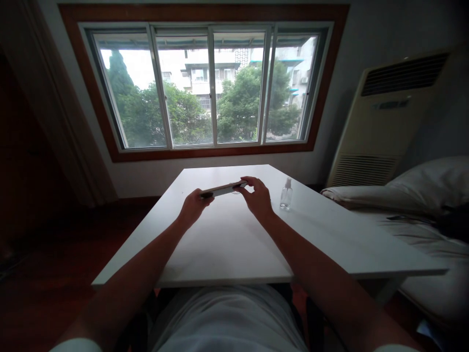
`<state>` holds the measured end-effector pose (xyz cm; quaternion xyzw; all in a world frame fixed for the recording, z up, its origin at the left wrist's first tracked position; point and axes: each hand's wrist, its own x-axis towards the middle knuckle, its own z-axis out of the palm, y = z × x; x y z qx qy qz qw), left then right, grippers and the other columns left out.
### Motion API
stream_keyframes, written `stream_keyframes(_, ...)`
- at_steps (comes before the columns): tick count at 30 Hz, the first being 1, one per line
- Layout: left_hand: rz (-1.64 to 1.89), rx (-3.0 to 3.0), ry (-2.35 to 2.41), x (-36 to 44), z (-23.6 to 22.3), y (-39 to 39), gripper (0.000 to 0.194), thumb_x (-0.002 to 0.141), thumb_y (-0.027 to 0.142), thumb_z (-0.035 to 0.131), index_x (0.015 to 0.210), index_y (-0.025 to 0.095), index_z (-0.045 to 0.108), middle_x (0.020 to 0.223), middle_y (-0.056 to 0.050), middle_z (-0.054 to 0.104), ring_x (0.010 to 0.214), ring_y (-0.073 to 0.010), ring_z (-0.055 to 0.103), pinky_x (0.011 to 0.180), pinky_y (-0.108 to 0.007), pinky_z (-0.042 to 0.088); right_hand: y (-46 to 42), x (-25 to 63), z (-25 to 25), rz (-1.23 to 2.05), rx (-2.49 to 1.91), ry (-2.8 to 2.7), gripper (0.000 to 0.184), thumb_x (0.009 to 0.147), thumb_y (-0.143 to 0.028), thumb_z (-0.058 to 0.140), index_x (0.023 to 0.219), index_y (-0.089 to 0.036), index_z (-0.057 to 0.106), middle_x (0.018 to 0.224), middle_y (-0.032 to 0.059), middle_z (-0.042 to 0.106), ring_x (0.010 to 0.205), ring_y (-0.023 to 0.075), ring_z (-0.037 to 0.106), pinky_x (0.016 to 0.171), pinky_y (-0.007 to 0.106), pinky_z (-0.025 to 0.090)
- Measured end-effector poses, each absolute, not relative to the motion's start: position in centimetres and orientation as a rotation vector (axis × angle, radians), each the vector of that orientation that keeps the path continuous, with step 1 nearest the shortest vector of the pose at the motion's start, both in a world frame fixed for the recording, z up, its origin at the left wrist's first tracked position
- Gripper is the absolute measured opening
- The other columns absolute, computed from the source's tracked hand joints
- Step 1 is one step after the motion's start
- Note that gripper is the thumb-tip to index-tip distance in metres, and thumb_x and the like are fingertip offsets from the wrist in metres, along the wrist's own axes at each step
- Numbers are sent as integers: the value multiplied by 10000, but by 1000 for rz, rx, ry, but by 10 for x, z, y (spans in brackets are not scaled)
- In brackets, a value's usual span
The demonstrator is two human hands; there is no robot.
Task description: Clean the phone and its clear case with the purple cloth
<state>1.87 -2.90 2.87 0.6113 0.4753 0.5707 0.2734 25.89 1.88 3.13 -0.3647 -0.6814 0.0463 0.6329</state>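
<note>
Above the white table [227,244], a thin, flat, light-coloured slab-like object [223,189] is held up between both hands. It is seen nearly edge-on, slightly higher at its right end, with dark patches close to the thumbs; its exact kind does not show. My left hand [193,205] grips the left end, thumb on the near side. At the right end, the thumb and fingers of my right hand [258,198] pinch it. A thin pale curved line, perhaps a cord, shows just under the right end. To the right of my right hand stands a clear spray bottle [286,195], upright on the table.
Beyond the table is a wide sliding window [212,93] in a brown wooden frame. A tall floor air conditioner [384,117] stands at the right, behind a pale sofa [388,195] with a dark item on it. A curtain [69,122] hangs at the left.
</note>
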Motion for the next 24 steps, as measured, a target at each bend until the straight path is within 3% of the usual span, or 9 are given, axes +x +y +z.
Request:
stream_keyframes(3, 1481, 2019, 1567, 19, 31, -36, 295, 793, 460, 744, 791, 182, 647, 735, -13, 653, 739, -179, 611, 699, -311, 472, 18, 264, 35, -33, -747, -1638, 320, 866, -432, 702, 1112, -227, 692, 1062, 68, 706, 1014, 245, 624, 934, 423, 494)
stream_keyframes(6, 1486, 1972, 1474, 22, 31, -37, 311, 826, 481, 707, 875, 174, 682, 765, -25, 681, 743, -181, 633, 671, -295, 479, 19, 264, 35, 38, -717, -1668, 376, 850, -454, 720, 1146, -225, 677, 1068, 68, 704, 992, 240, 641, 938, 428, 515)
stream_keyframes(11, 1574, 1397, 1081, 29, 24, -32, 552, 777, 511, 776, 1148, 127, 634, 977, -131, 720, 775, -232, 708, 554, -281, 512, 17, 255, 36, 568, -732, -1560, 609, 806, -591, 718, 1256, -203, 586, 992, 69, 712, 816, 204, 687, 718, 351, 593)
stream_keyframes(15, 1511, 1273, 980, 31, 20, -32, 574, 795, 533, 771, 1196, 143, 640, 1065, -150, 709, 797, -209, 712, 574, -256, 517, 12, 249, 36, 888, -744, -1583, 536, 813, -689, 660, 910, -164, 614, 748, 63, 693, 602, 169, 651, 512, 276, 531)
stream_keyframes(21, 1484, 1215, 1031, 31, 20, -31, 560, 787, 538, 778, 1166, 152, 633, 1033, -122, 692, 688, -147, 667, 520, -219, 462, 13, 248, 30, 838, -832, -1623, 561, 823, -723, 624, 794, -163, 613, 647, 58, 663, 513, 148, 612, 437, 240, 451)
stream_keyframes(24, 1518, 1157, 1011, 31, 24, -32, 518, 780, 523, 791, 1083, 134, 630, 871, -67, 654, 579, -92, 579, 481, -198, 422, 14, 249, 28, 825, -836, -1670, 550, 812, -688, 665, 933, -152, 639, 799, 86, 708, 643, 183, 675, 480, 249, 498)
